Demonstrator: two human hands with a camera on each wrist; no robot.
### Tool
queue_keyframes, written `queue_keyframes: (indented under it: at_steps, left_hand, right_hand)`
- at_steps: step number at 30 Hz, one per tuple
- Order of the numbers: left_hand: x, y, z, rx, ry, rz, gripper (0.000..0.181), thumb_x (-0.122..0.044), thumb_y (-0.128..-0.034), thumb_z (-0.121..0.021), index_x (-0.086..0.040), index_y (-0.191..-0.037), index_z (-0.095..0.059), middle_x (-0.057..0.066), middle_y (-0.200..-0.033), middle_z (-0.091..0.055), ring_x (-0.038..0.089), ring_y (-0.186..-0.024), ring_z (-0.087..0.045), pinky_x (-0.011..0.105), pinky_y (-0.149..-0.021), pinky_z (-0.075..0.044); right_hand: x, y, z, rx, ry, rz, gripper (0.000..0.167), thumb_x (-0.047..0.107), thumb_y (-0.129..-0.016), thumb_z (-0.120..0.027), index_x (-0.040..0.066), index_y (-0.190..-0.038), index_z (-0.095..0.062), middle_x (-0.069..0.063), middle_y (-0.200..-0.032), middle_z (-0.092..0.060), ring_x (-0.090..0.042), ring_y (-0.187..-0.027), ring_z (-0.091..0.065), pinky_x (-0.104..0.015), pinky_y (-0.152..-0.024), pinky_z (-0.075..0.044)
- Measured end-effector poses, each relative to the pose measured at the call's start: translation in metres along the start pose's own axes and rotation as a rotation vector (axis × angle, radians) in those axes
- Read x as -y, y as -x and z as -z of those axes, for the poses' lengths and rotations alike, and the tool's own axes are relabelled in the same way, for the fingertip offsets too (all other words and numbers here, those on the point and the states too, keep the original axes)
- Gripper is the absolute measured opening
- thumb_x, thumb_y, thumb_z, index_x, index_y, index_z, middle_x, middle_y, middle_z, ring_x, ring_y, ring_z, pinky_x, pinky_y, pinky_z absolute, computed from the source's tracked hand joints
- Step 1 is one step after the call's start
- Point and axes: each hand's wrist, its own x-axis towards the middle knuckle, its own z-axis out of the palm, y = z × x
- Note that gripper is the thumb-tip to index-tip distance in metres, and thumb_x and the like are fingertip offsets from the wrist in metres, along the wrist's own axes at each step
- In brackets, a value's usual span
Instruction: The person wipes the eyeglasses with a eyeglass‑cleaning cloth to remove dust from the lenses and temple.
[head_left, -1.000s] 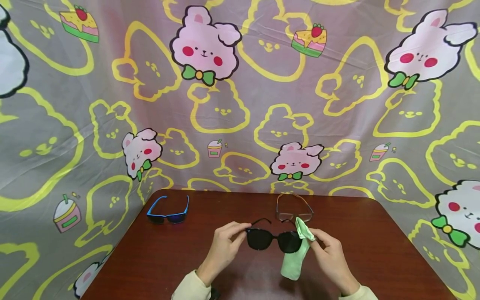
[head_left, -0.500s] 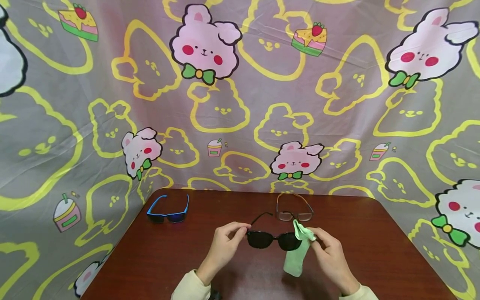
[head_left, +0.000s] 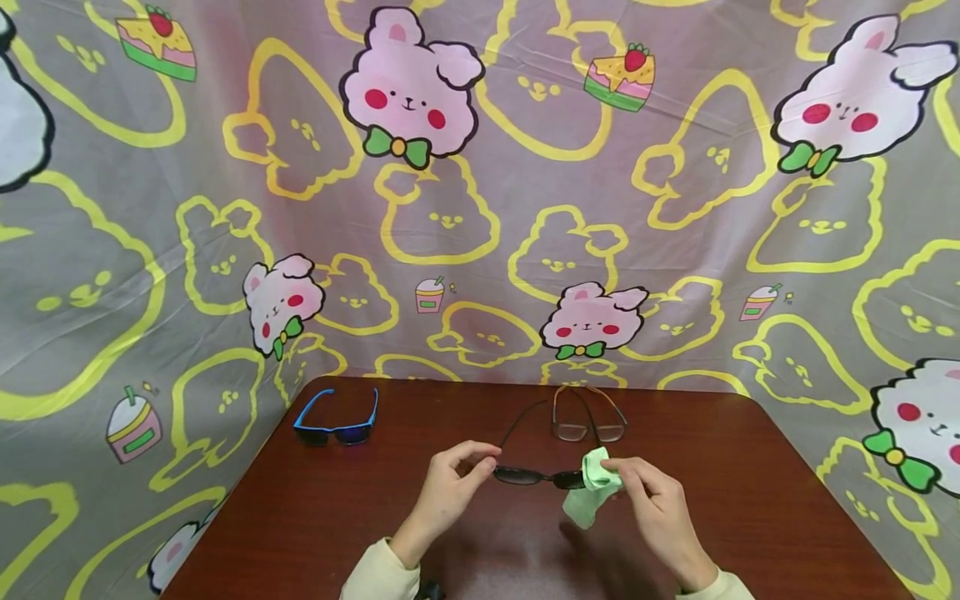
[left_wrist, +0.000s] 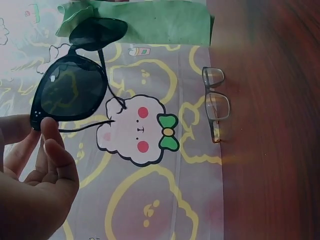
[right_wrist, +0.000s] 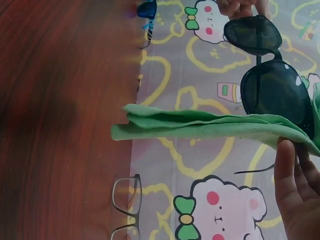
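Note:
Black sunglasses (head_left: 517,476) hang above the table between my hands, temples pointing away, lenses tilted nearly edge-on in the head view. My left hand (head_left: 452,492) pinches their left corner between thumb and fingers; the left wrist view shows this grip on the dark frame (left_wrist: 72,90). At the other end, my right hand (head_left: 660,508) pinches a light green cloth (head_left: 597,471) folded over the right lens's outer side. Part of the cloth dangles below. In the right wrist view the cloth (right_wrist: 200,125) lies across the lower lens edge, hiding that corner of the frame.
Blue-framed sunglasses (head_left: 334,434) lie at the table's back left with temples unfolded. Clear eyeglasses (head_left: 572,432) with orange-brown temples lie at the back, beyond the right hand. A patterned curtain (head_left: 480,208) encloses the brown table (head_left: 337,500) behind and at the sides.
The sunglasses have tipped so their lenses look thinner and the temples rise higher. The green cloth has shifted slightly left, over more of the right lens. Both hands keep nearly the same place.

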Motion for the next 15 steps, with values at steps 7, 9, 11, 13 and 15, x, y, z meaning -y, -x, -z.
queue_keyframes:
  at_steps: [7, 9, 11, 13, 15]
  left_hand:
    - [0.0, 0.0, -0.001, 0.019, -0.013, -0.026, 0.013, 0.005, -0.0868, -0.062, 0.007, -0.099, -0.065, 0.019, -0.088, -0.065, 0.011, -0.073, -0.058, 0.025, -0.061, -0.049]
    - [0.0, 0.0, -0.001, 0.017, -0.018, -0.011, 0.012, 0.004, -0.0869, -0.062, 0.004, -0.098, -0.065, 0.018, -0.087, -0.065, 0.012, -0.074, -0.058, 0.025, -0.061, -0.049]
    - [0.0, 0.0, -0.001, 0.014, -0.022, 0.012, 0.011, 0.003, -0.0871, -0.063, 0.002, -0.098, -0.065, 0.017, -0.087, -0.066, 0.012, -0.075, -0.058, 0.025, -0.062, -0.048]
    - [0.0, 0.0, -0.001, 0.012, -0.024, 0.034, 0.011, 0.002, -0.0869, -0.063, 0.002, -0.098, -0.064, 0.015, -0.086, -0.065, 0.013, -0.076, -0.059, 0.025, -0.063, -0.048]
    - [-0.001, 0.0, -0.001, 0.01, -0.028, 0.051, 0.013, 0.002, -0.0866, -0.064, 0.003, -0.099, -0.063, 0.014, -0.086, -0.065, 0.013, -0.077, -0.059, 0.026, -0.064, -0.048]
  right_hand:
    - [0.026, -0.006, -0.002, -0.072, 0.026, -0.075, 0.016, -0.011, -0.09, -0.054, -0.004, -0.093, -0.068, -0.007, -0.083, -0.068, -0.012, -0.065, -0.062, -0.022, -0.057, -0.05]
    - [0.028, -0.006, -0.002, -0.063, 0.008, -0.105, 0.017, -0.01, -0.091, -0.053, -0.005, -0.093, -0.068, -0.007, -0.082, -0.068, -0.014, -0.065, -0.063, -0.023, -0.058, -0.051]
    - [0.028, -0.006, -0.001, -0.06, 0.015, -0.138, 0.017, -0.008, -0.092, -0.053, -0.003, -0.093, -0.069, -0.006, -0.081, -0.068, -0.014, -0.065, -0.063, -0.022, -0.059, -0.05]
    - [0.027, -0.005, -0.001, -0.065, 0.046, -0.161, 0.015, -0.005, -0.091, -0.056, -0.001, -0.091, -0.07, -0.005, -0.08, -0.068, -0.012, -0.067, -0.062, -0.021, -0.06, -0.049]
    - [0.028, -0.005, -0.002, -0.083, 0.078, -0.188, 0.012, -0.005, -0.088, -0.061, 0.001, -0.088, -0.071, -0.004, -0.077, -0.068, -0.01, -0.065, -0.06, -0.02, -0.058, -0.047]
